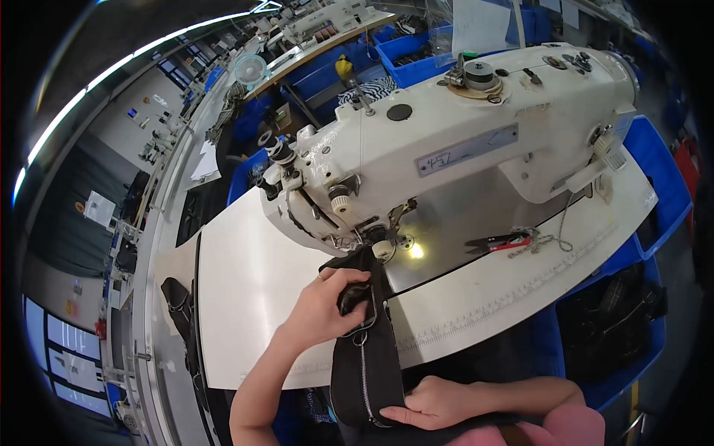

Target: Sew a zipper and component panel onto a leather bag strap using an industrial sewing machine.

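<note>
Hands at a sewing machine. The white sewing machine (pixel 446 141) extends from the centre to the upper right of the frame, mounted on a pale bench (pixel 245 297) with a ruler scale along its near edge. A black fabric piece (pixel 383 360) with a silver zipper (pixel 364 379) runs from just beside the needle area, at the centre, down to the lower centre. The left hand (pixel 327 305) is closed, thumb and fingers pinching the upper part of the fabric. The right hand (pixel 431 403), lower centre, has curled fingers and its thumb laid on the fabric near the zipper's lower end; whether it grips cannot be told. Right of centre lie red-and-black snips (pixel 500 243) beside a loose cord (pixel 554 239).
</note>
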The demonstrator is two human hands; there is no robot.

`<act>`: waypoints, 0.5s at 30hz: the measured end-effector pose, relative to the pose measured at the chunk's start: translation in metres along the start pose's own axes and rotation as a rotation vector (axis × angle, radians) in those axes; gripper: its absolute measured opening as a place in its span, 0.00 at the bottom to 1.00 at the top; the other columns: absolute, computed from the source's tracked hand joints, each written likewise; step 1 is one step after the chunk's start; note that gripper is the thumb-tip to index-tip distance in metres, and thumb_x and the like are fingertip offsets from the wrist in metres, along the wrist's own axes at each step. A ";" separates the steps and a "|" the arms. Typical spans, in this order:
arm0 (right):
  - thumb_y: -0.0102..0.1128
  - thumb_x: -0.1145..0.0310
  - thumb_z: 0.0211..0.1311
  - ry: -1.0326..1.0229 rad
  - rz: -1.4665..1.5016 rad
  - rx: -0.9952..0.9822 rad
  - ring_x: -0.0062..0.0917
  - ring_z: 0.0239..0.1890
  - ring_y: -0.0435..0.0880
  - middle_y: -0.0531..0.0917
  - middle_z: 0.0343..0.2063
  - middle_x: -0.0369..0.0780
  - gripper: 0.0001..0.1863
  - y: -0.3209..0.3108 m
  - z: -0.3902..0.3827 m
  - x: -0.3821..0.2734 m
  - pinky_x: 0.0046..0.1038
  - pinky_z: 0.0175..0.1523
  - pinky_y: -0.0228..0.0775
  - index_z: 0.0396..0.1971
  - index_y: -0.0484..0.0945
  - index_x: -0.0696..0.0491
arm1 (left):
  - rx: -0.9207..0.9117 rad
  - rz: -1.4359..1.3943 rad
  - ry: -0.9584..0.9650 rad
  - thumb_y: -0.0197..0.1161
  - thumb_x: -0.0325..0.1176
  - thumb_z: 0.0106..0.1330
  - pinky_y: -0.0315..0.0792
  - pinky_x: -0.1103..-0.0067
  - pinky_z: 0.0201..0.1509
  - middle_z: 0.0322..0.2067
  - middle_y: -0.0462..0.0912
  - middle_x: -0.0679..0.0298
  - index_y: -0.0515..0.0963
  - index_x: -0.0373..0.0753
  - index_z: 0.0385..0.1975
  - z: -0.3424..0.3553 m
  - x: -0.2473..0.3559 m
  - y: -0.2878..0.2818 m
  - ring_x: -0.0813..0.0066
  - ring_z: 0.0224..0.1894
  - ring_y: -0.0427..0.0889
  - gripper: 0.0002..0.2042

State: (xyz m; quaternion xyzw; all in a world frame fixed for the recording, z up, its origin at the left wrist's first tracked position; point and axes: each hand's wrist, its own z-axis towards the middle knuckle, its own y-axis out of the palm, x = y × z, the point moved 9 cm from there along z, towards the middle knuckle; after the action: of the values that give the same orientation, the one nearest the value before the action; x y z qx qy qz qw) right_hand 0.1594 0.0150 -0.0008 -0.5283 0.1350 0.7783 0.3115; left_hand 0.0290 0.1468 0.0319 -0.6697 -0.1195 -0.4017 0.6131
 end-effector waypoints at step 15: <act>0.56 0.59 0.72 0.040 -0.038 -0.141 0.42 0.07 0.69 0.66 0.05 0.47 0.30 0.009 -0.023 0.038 0.35 0.15 0.60 0.08 0.73 0.59 | 0.255 0.443 0.221 0.71 0.22 0.51 0.77 0.72 0.50 0.46 0.83 0.65 0.83 0.41 0.42 -0.005 0.020 0.024 0.62 0.46 0.80 0.17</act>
State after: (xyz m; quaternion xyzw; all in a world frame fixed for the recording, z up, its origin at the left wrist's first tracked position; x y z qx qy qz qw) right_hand 0.1616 0.0085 -0.0460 -0.5668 0.0761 0.7689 0.2858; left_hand 0.0556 0.1307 0.0280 -0.5489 0.0476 -0.3102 0.7747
